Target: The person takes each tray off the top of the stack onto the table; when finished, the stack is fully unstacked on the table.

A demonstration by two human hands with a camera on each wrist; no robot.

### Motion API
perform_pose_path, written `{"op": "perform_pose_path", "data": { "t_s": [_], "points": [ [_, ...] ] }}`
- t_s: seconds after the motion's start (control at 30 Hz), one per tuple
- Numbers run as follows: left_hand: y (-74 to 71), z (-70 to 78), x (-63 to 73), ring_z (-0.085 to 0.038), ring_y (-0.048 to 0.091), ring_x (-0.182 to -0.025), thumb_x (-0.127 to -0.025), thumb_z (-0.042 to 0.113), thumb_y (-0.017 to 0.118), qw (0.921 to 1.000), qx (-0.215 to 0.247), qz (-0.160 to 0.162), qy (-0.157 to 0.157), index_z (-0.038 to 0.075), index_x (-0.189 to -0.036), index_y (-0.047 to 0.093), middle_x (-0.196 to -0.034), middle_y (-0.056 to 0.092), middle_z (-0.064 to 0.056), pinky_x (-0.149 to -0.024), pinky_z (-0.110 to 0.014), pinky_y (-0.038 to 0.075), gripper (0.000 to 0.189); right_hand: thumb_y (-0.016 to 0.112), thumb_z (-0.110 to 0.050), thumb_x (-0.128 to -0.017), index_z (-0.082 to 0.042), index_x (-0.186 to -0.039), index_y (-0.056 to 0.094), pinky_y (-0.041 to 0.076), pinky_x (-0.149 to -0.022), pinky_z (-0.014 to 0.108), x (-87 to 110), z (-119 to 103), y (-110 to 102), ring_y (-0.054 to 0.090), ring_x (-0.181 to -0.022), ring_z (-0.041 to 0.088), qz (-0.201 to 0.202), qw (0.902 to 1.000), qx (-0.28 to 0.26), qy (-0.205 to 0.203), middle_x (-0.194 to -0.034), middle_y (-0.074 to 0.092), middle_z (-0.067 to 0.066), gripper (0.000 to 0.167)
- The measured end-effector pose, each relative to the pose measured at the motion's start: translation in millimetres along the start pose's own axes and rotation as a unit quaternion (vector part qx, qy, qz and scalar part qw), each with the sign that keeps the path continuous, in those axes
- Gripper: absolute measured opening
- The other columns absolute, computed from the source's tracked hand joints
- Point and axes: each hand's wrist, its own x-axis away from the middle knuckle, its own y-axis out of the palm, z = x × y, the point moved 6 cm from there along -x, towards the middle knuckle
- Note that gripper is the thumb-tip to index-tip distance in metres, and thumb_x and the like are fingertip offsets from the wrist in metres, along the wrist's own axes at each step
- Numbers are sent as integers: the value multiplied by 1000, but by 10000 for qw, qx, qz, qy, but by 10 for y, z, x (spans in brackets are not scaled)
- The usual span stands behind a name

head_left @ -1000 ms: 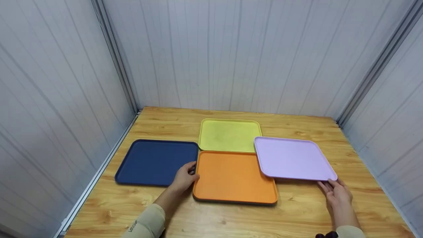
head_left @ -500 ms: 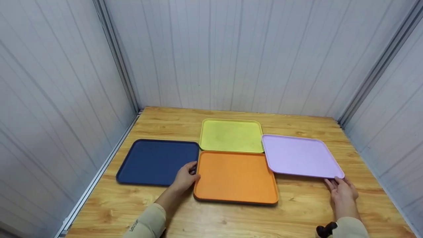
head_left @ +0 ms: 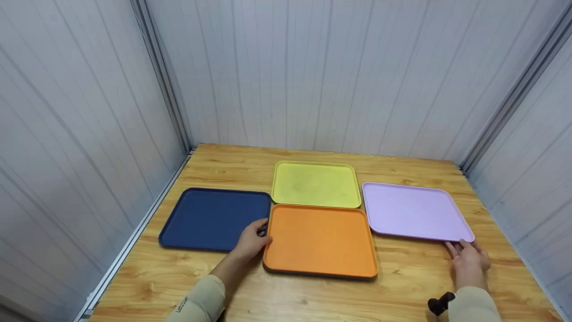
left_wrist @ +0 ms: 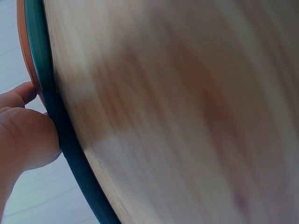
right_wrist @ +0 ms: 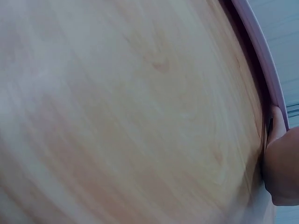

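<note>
In the head view, an orange tray (head_left: 321, 241) lies at the middle of the table on top of a dark-rimmed one; the left wrist view shows a green rim (left_wrist: 39, 46) beneath its orange edge. My left hand (head_left: 250, 241) grips the orange tray's left edge, its wrist by the navy tray (head_left: 214, 219). To the right, my right hand (head_left: 469, 259) holds the lilac tray (head_left: 415, 211) by its near right corner, thumb at the rim and other fingers partly hidden underneath. A dark gap shows under the lilac rim (right_wrist: 264, 60) in the right wrist view.
A yellow tray (head_left: 316, 184) lies behind the orange one. The wooden table (head_left: 295, 304) meets pale panel walls (head_left: 286, 80) at the back and both sides. A dark object (head_left: 440, 304) sits at the right wrist.
The lilac tray has moved right with my right hand, off the orange tray's corner that it overlapped, and its left edge now lies beside the yellow and orange trays. My left hand stays put.
</note>
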Motion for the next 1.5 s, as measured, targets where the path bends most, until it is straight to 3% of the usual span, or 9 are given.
{"op": "perform_pose_path", "data": {
  "t_s": [0.23, 0.47, 0.63, 0.77, 0.9, 1.0, 1.23, 1.3, 1.5],
  "points": [
    [10, 1, -11, -39, 51, -129, -89, -5, 66, 10000, 33, 11, 22, -10, -147, 43, -142, 49, -28, -104, -46, 47, 63, 54, 15, -95, -24, -152, 45, 40, -103, 37, -18, 19, 89, 38, -138, 11, -124, 9998, 58, -157, -158, 32, -6, 70],
    [9, -2, -1, -39, 52, -128, -88, -5, 67, 10000, -65, 54, 43, -12, -146, 44, -141, 51, -28, -104, -47, 47, 63, 45, 8, -101, -26, -162, 14, 34, -109, 37, 42, 61, 192, 14, -148, 7, -589, 9953, 770, -68, -166, 6, -8, 76],
    [10, 1, -4, -39, 52, -128, -88, -5, 67, 9999, -138, 57, 82, -11, -146, 45, -140, 51, -29, -105, -49, 46, 62, 49, 8, -99, -23, -162, 16, 35, -108, 38, 90, 86, 214, 23, -145, 9, -395, 9962, 761, -122, -165, 16, -6, 78],
    [19, 2, 2, -40, 51, -128, -89, -5, 66, 9999, -125, 16, 74, -11, -146, 44, -141, 50, -29, -105, -49, 46, 61, 49, 7, -99, -32, -163, 10, 34, -109, 40, 127, 123, 223, 20, -146, 8, -451, 9975, 510, -188, -165, 13, -6, 83],
    [21, 4, 0, -40, 50, -130, -89, -5, 66, 9999, -111, -20, 80, -12, -146, 43, -142, 49, -29, -105, -49, 45, 62, 48, 5, -100, -30, -152, 23, 32, -110, 44, 180, 193, 237, 15, -148, 6, -642, 9974, 288, -159, -165, 11, -11, 67],
    [5, 5, -4, -39, 50, -130, -89, -5, 66, 9999, -125, 13, 36, -11, -147, 44, -143, 49, -28, -106, -49, 44, 62, 47, 0, -102, -25, -151, 28, 32, -111, 45, 240, 280, 246, 20, -147, 7, -693, 9952, 682, -81, -165, 16, -8, 58],
    [-26, 50, -16, -39, 50, -131, -89, -5, 66, 9997, -209, 45, 77, -10, -146, 45, -143, 49, -28, -106, -49, 44, 62, 44, -8, -104, -14, -162, 22, 40, -110, 38, 443, 533, 280, 38, -137, 15, -718, 9716, 2252, 139, -142, 42, 6, 62],
    [-30, 40, -10, -39, 50, -131, -89, -5, 66, 9998, -192, 47, 69, -10, -147, 44, -143, 49, -28, -106, -50, 44, 62, 45, -6, -102, -8, -156, 30, 41, -109, 36, 517, 624, 307, 42, -132, 17, -901, 9616, 2585, 224, -125, 50, 6, 56],
    [-12, -2, 5, -38, 52, -128, -88, -4, 66, 9998, -145, 20, 94, -11, -146, 44, -139, 52, -27, -104, -49, 46, 63, 49, -4, -101, 0, -128, 48, 45, -106, 35, 697, 870, 352, 60, -106, 14, -1722, 9182, 3549, 356, -102, 60, 4, 28]
  ]
}}
